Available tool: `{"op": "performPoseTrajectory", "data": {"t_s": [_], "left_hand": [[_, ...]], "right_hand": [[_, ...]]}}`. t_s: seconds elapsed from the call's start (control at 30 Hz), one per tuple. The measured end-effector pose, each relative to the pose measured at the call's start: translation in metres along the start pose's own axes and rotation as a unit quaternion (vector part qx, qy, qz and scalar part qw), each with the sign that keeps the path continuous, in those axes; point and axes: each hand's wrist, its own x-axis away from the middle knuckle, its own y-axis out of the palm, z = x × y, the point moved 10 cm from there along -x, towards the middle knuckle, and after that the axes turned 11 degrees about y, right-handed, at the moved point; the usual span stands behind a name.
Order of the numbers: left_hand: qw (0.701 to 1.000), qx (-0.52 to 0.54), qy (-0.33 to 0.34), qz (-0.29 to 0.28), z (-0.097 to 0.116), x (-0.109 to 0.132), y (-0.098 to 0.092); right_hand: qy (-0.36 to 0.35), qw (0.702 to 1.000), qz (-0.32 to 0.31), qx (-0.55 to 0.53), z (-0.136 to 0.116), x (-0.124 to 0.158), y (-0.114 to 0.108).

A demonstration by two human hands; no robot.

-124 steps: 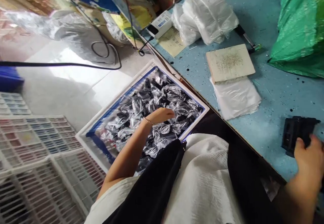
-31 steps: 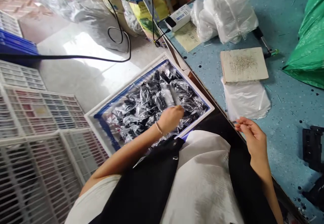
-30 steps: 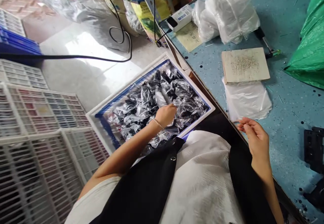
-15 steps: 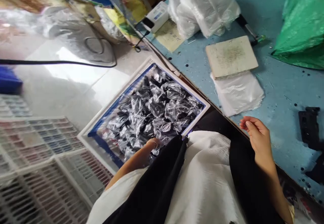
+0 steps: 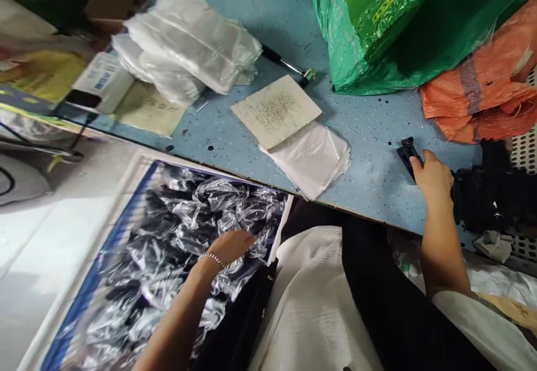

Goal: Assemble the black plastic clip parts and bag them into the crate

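Observation:
My left hand (image 5: 230, 246), with a beaded bracelet at the wrist, hovers over or rests on black parts in clear plastic bags (image 5: 180, 236); its fingertips are blurred and I cannot make out whether they hold anything. These bags fill a white and blue crate (image 5: 113, 236) beside the table. At the right of the blue table (image 5: 369, 181), my right hand (image 5: 432, 176) grips a small black part (image 5: 408, 155) between thumb and fingers. A stack of thin clear bags (image 5: 314, 161) lies by the table edge, partly under a stained tan pad (image 5: 279, 111).
More black parts (image 5: 495, 197) lie at the right, near an orange woven sack (image 5: 474, 91). A green bag (image 5: 377, 41) stands at the back. Folded plastic bags (image 5: 188, 41), a screwdriver (image 5: 289, 66) and a white box (image 5: 103, 83) are on the table.
The view has swung to the right. My right hand has moved from the table's edge out over the table and taken hold of a black part. My left hand has risen from among the bags.

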Motion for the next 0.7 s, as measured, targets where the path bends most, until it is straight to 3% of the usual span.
{"op": "performPoseTrajectory", "data": {"t_s": [0.07, 0.13, 0.17, 0.2, 0.27, 0.33, 0.4, 0.5, 0.57, 0.63, 0.7], "left_hand": [[0.996, 0.002, 0.059, 0.071, 0.042, -0.020, -0.034], [0.959, 0.010, 0.186, 0.213, 0.107, -0.043, -0.076], [0.939, -0.004, 0.218, 0.266, 0.134, -0.056, -0.090], [0.926, -0.032, 0.221, 0.304, 0.154, -0.071, -0.097], [0.922, -0.081, 0.195, 0.323, 0.177, -0.105, -0.099], [0.931, -0.095, 0.169, 0.311, 0.178, -0.132, -0.094], [0.941, -0.050, 0.150, 0.299, 0.163, -0.146, -0.096], [0.946, 0.106, 0.106, 0.288, 0.124, -0.153, -0.106], [0.930, 0.233, 0.081, 0.271, 0.103, -0.156, -0.108], [0.902, 0.335, 0.075, 0.262, 0.092, -0.159, -0.108], [0.887, 0.367, 0.085, 0.267, 0.090, -0.161, -0.107]], "right_hand": [[-0.011, 0.996, -0.049, 0.075, -0.005, -0.003, 0.015], [-0.078, 0.991, -0.083, 0.062, -0.021, 0.011, 0.024], [-0.110, 0.988, -0.096, 0.041, -0.027, 0.021, 0.026], [-0.131, 0.985, -0.107, 0.021, -0.029, 0.030, 0.027], [-0.146, 0.982, -0.118, -0.011, -0.021, 0.045, 0.026], [-0.143, 0.983, -0.103, -0.044, -0.005, 0.052, 0.024], [-0.126, 0.986, -0.076, -0.073, 0.016, 0.052, 0.021], [-0.083, 0.991, -0.063, -0.084, 0.040, 0.049, 0.026], [-0.052, 0.986, -0.092, -0.132, 0.043, 0.050, 0.032], [-0.001, 0.949, -0.172, -0.265, 0.035, 0.059, 0.046], [0.060, 0.848, -0.308, -0.428, 0.009, 0.084, 0.070]]}}
